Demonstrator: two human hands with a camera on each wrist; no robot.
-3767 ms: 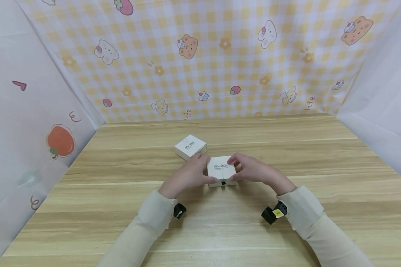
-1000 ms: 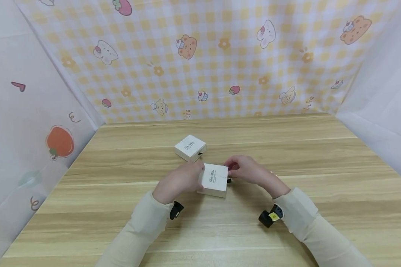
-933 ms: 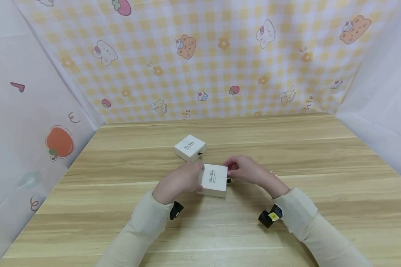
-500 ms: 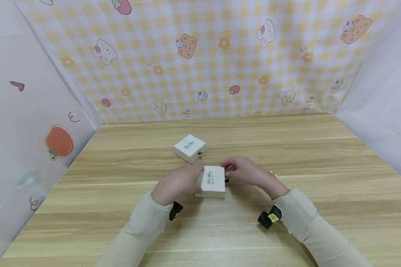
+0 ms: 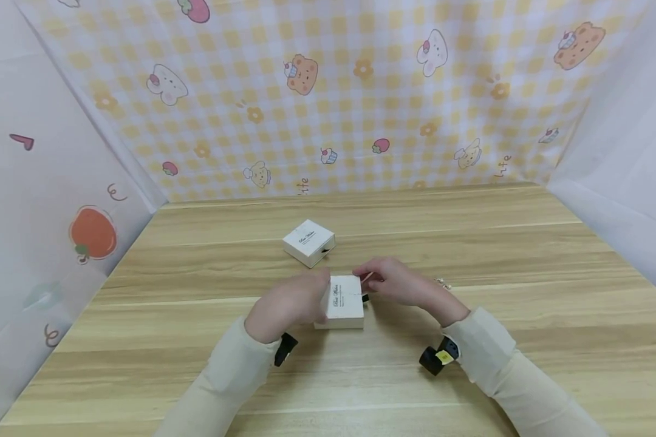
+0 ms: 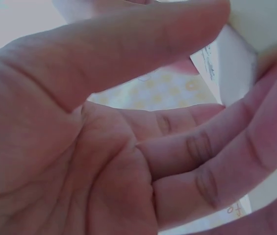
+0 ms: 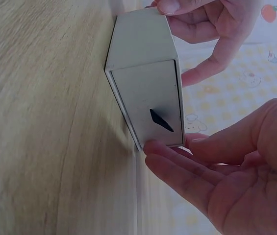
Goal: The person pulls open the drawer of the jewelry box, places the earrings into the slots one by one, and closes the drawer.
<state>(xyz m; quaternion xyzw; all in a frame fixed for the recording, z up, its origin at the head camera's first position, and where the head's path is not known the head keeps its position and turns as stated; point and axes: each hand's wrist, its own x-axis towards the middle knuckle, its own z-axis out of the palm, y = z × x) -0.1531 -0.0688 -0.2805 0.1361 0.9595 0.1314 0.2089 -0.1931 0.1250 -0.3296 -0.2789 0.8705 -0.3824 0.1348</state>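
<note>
Left hand (image 5: pixel 287 303) fingers clamp the white drawer box (image 5: pixel 343 300) on the worktop (image 5: pixel 470 243), right hand (image 5: pixel 399 282) fingers loosely apart touching its end by the black pull tab (image 7: pixel 161 120); best to brace the sleeve firmly and pinch that tab squarely.

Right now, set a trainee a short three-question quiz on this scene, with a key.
1. True or false: the left hand grips the near white box.
2. Which stands on the end of the near white box that faces the right hand? A) a black pull tab B) a red ribbon C) a metal clasp
3. Fill in: the second white box lies on the wooden table, ____ from both hands.

Key: 1 true; 2 A; 3 apart. The right hand's fingers touch the edge of that end; they do not pinch the tab.
</note>
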